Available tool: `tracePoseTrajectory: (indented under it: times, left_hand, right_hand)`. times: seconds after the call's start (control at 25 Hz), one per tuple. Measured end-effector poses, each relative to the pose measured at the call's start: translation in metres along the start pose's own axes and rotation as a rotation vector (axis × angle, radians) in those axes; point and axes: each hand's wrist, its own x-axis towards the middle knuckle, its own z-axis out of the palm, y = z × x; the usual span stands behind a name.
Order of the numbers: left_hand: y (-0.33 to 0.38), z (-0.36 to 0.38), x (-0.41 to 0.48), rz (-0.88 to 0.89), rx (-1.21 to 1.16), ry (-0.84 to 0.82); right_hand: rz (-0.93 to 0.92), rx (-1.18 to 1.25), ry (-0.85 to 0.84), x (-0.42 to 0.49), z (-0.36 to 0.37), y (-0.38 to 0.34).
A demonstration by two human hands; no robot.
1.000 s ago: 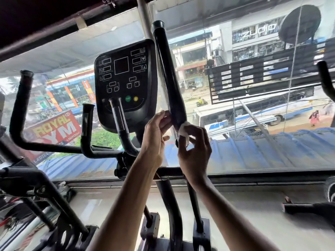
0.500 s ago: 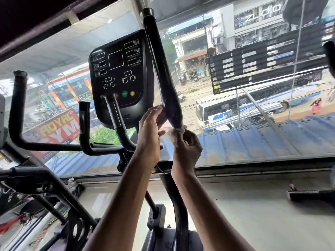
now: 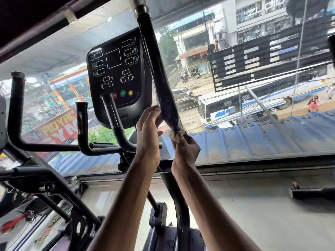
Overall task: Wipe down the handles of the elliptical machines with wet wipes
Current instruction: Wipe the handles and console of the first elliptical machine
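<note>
Before the big window [image 3: 253,134], above the pale tiled floor [image 3: 253,211], the right hand [image 3: 186,151] pinched a crumpled wet wipe [image 3: 175,135] at the foot of the black handle [image 3: 159,73]. The left hand [image 3: 147,134], fingers bent, held that handle just above, beside the console [image 3: 116,73].

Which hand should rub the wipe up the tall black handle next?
The right hand: it pinches the white wipe against the bottom of the handle, so it can probably just slide upward. The left hand holds the handle just above and has no wipe.
</note>
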Motion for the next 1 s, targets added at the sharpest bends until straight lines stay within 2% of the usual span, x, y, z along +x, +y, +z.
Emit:
tracePoseTrajectory:
  times: [0.12, 0.28, 0.36, 0.48, 0.68, 0.84, 1.0]
  left_hand:
    - [-0.001, 0.004, -0.002, 0.007, -0.018, 0.021]
    - [0.001, 0.009, -0.007, 0.019, -0.032, 0.073]
    - [0.0, 0.012, -0.009, 0.058, -0.017, 0.082]
    - [-0.001, 0.012, -0.008, 0.106, -0.008, 0.08]
    - [-0.001, 0.004, -0.006, 0.07, 0.029, 0.036]
    - [0.006, -0.005, 0.002, 0.049, 0.022, -0.029]
    - [0.008, -0.009, 0.002, 0.057, 0.082, -0.078]
  right_hand:
    - [-0.021, 0.089, -0.059, -0.011, 0.0, -0.007]
    - [0.042, 0.038, 0.001, 0.005, 0.001, -0.005]
    - [-0.085, -0.061, 0.015, -0.002, -0.001, -0.002]
    - [-0.334, -0.113, -0.058, -0.028, -0.006, -0.001]
    - [-0.27, -0.17, 0.029, -0.021, -0.004, -0.005]
    - [-0.424, -0.098, -0.019, -0.04, 0.002, -0.006]
    - [-0.405, -0.084, -0.008, -0.032, 0.001, -0.004]
